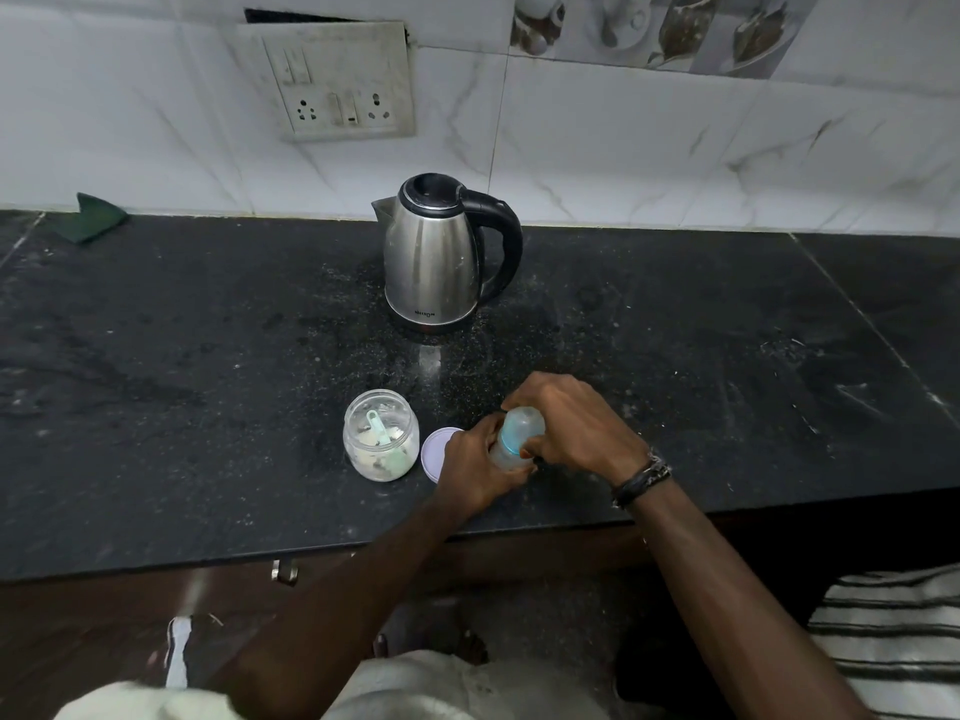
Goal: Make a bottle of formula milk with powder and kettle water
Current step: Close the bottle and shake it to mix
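Note:
A clear baby bottle point(515, 433) with a teal collar ring and a domed cap is held near the front of the black counter point(208, 381). My left hand point(475, 467) wraps the bottle's lower body. My right hand point(576, 426) grips around its cap and collar from the right. An open glass jar point(381, 434) of pale formula powder stands to the left, a light green scoop inside it. The jar's pale lilac lid point(435, 452) lies flat between jar and bottle, partly under my left hand. The steel kettle point(441, 254) with a black handle stands behind, lid down.
A green cloth point(91, 218) lies at the back left against the tiled wall. A socket plate point(340, 83) is on the wall above the kettle. Dark cabinet fronts with a metal handle point(284, 571) are below the counter edge. A striped fabric point(893, 636) is at lower right.

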The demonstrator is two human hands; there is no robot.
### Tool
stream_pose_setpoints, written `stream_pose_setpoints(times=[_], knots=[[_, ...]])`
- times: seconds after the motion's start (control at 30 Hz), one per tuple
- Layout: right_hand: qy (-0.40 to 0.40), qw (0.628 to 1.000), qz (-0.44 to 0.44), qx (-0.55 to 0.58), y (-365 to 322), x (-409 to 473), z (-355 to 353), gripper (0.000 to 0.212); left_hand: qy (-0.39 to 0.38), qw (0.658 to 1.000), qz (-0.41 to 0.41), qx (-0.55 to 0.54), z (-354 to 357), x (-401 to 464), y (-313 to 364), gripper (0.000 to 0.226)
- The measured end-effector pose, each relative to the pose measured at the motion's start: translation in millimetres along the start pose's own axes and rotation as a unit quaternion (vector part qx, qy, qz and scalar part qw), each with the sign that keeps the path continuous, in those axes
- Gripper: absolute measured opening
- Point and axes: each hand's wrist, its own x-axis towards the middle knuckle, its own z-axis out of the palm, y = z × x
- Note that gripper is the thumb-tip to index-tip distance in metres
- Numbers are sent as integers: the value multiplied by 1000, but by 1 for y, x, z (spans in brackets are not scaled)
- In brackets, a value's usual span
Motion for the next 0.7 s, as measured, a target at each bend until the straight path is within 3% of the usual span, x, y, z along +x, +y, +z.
stream_pose_setpoints(times=[0.4,0.63,0.7], knots=[[40,999,-3,17,6,-2,13,39,-2,999,-29,-31,-1,-5,7,73],[78,994,12,71,11,-13,29,60,-1,997,-7,-73,-4,-13,21,65],[79,990,6,120,16,-15,35,67,-18,994,14,-111,-5,-13,25,87]])
